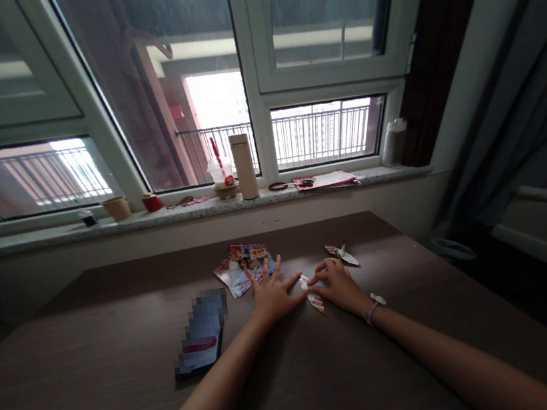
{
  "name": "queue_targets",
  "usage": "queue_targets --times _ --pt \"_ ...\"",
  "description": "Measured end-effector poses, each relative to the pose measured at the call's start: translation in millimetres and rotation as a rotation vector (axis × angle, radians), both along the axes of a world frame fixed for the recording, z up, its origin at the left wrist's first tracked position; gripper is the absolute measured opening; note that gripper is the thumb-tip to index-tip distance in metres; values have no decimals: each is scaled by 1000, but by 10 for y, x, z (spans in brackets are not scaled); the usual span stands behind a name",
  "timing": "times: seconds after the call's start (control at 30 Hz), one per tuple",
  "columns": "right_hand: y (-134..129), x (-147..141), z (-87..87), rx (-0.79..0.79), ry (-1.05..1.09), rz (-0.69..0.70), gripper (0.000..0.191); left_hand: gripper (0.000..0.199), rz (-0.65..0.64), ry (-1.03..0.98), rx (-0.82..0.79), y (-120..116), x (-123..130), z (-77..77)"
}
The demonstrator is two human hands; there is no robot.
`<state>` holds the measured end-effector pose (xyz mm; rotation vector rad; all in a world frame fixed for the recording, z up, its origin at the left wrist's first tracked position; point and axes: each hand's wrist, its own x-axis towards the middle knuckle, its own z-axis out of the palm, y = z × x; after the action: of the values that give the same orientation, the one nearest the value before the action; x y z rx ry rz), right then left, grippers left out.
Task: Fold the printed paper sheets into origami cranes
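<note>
A small folded strip of printed white paper (315, 302) lies on the brown table between my hands. My left hand (273, 297) rests with its fingers spread, the thumb and index finger touching the paper's left side. From the other side, my right hand (337, 285) pinches the paper's edge with curled fingers; a bracelet is on that wrist. Just beyond my right hand sits a folded paper figure (348, 257) with pointed ends, shaped like a crane. Colourful printed sheets (235, 278) lie in a loose pile past my left fingertips.
A dark phone (203, 338), its screen blurred, lies left of my left forearm. Along the windowsill (263, 199) stand a beige flask (244, 168), a cup with a red straw (220, 171), a paper cup (117, 209), scissors (305, 183) on red-edged papers and a whitish container (394, 142).
</note>
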<state>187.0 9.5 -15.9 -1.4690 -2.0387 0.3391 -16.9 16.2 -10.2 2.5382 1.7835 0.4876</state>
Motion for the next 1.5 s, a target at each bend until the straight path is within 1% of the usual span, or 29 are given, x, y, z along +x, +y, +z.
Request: queue_targets --times 0.1,0.17,0.3,0.47,0.53,0.63,0.73,0.83,0.9,1.0,1.03,1.1,1.2,1.3,1.4,1.5 --pt "44 19 -4 7 -26 42 21 55 -8 -10 -15 12 -8 4" --pt "59 50 3 -20 -51 82 22 53 -8 -13 -25 17 -11 9" --pt "46 129 40 -60 -92 162 32 53 -6 -11 -24 19 -14 9" --pt "-7 235 89 -124 -113 294 51 55 8 6 -10 18 -11 -3" --pt "-20 274 98 -159 -120 326 63 56 8 10 -15 22 -9 -5" --pt "-27 309 96 -195 -127 354 75 58 16 19 -17 33 -4 -8" --pt "-31 312 84 -201 -120 355 78 61 24 28 -12 45 -1 -21" --pt "-40 304 77 -171 -102 352 80 61 24 27 13 45 -2 -41" --pt "-43 303 73 -143 -88 367 73 64 26 19 50 37 -1 -47" --pt "-36 304 56 -95 -44 395 46 64 2 -8 109 16 4 -26" --pt "-32 301 47 -75 -29 397 38 60 -17 -20 121 7 5 -11" --pt "-27 287 28 -28 -9 387 28 48 -63 -47 122 -13 4 21" --pt "-35 250 10 47 -8 368 23 30 -134 -92 73 -41 -6 48" --pt "-45 217 6 82 -9 379 20 17 -189 -124 29 -61 -16 43" --pt "-45 202 8 95 -16 391 15 14 -196 -141 -2 -75 -22 46" --pt "-59 190 20 114 -40 360 15 16 -204 -139 -26 -92 -28 82"
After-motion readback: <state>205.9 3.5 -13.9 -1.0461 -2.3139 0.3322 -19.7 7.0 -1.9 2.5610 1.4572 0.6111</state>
